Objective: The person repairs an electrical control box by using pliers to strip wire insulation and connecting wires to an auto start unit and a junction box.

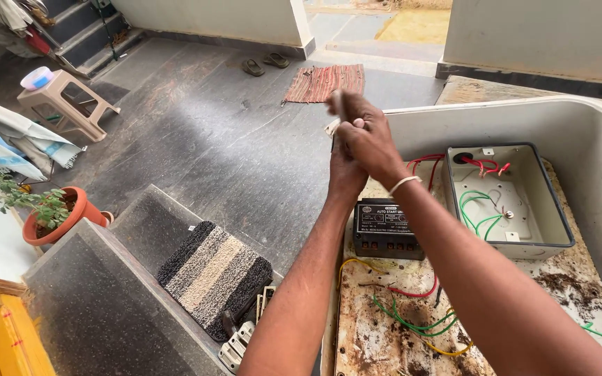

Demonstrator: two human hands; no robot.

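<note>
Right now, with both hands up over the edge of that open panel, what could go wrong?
The hands grip something small and blurred over the panel's edge; dropped, it could fall to the stone floor. Loose red and green wires lie under the forearms and could snag. The black control unit sits unfixed.

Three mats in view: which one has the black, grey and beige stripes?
The thick mat on the step beside the left forearm. The far rug is reddish; the slab-top mat is plain dark.

Loose wires (412, 317) and the black control unit (386, 228) crowd the rusty panel (364, 334) near; the grey box (506, 195) blocks far right; left floor (203, 132) seems open.
</note>
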